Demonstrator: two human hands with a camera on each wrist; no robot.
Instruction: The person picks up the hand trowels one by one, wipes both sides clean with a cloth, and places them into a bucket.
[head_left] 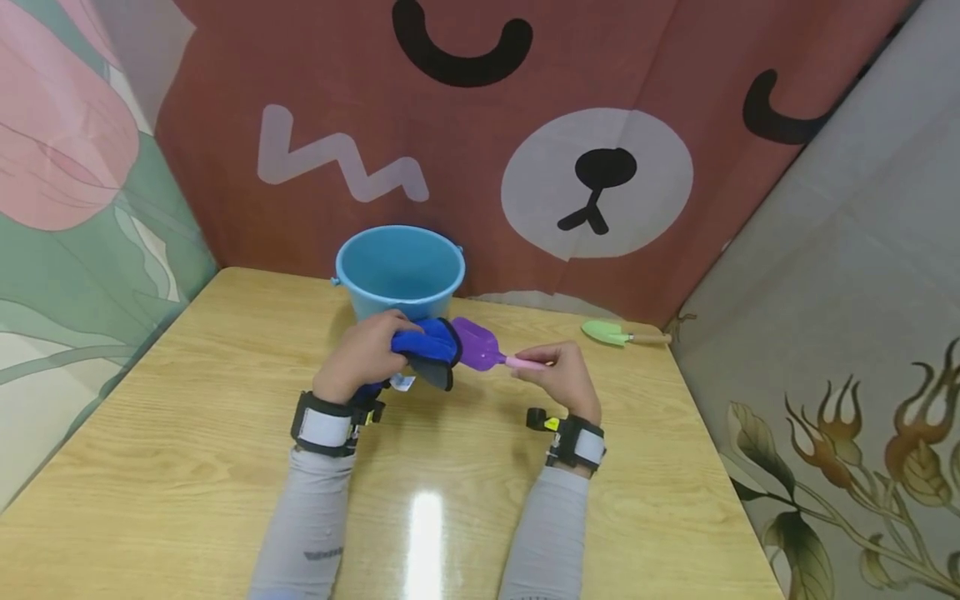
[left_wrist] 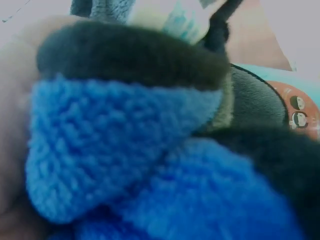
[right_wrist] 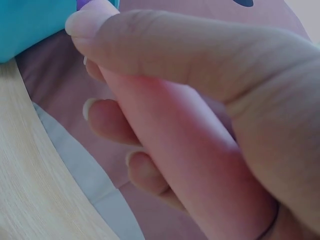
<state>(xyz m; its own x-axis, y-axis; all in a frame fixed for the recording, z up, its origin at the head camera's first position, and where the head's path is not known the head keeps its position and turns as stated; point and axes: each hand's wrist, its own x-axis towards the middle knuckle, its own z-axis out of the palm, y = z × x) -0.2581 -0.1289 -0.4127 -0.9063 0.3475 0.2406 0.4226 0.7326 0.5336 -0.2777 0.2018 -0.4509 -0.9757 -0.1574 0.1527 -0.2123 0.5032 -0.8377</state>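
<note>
My left hand (head_left: pixel 366 354) grips a fuzzy blue cloth item with dark trim (head_left: pixel 429 342), bunched in front of the bucket; its full shape is hidden. In the left wrist view its blue pile (left_wrist: pixel 110 145) fills most of the picture. My right hand (head_left: pixel 564 375) holds a toy shovel with a purple scoop (head_left: pixel 478 343) by its pink handle (right_wrist: pixel 170 135), thumb along the top and fingers curled beneath. The scoop points left, its tip beside the blue cloth; whether they touch I cannot tell.
A light blue bucket (head_left: pixel 401 300) stands behind my left hand, near the back edge of the wooden table (head_left: pixel 225 467). At the back right lies a small green trowel (head_left: pixel 606 333) with a wooden handle. Printed fabric (head_left: pixel 465 167) hangs along the back and sides.
</note>
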